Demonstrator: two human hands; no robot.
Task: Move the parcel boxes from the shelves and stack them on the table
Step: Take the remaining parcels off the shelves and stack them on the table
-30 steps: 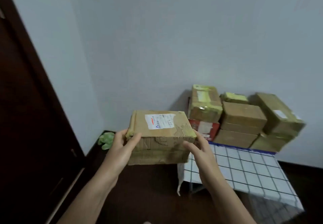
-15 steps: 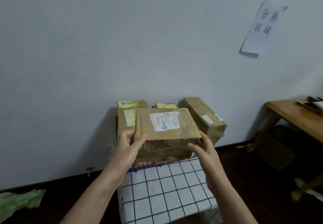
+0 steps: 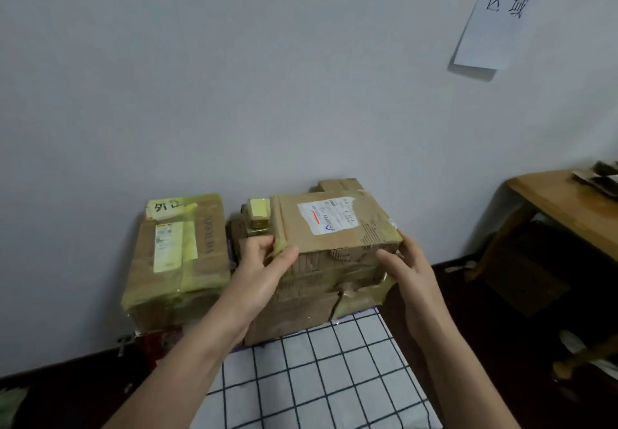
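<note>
Parcel box (image 3: 334, 228), brown cardboard with a white shipping label on top and yellowed tape at its corners, is held between a person's two hands over the far end of the table (image 3: 317, 378), which is covered by a white cloth checked in dark lines. The left hand (image 3: 264, 271) grips the box's left end, thumb across the front face and fingers curled round the side. The right hand (image 3: 408, 271) clasps the right end, thumb on the front face. The box sits over a lower box (image 3: 294, 315) by the pale wall; whether it rests on it cannot be told. Just to the left stands a tall box (image 3: 177, 261) bound in yellow tape, and a small yellow-taped packet (image 3: 257, 211) lies behind the left fingers. A paper sign (image 3: 495, 10) with handwritten characters hangs on the wall at upper right, above a wooden side table (image 3: 568, 204).
</note>
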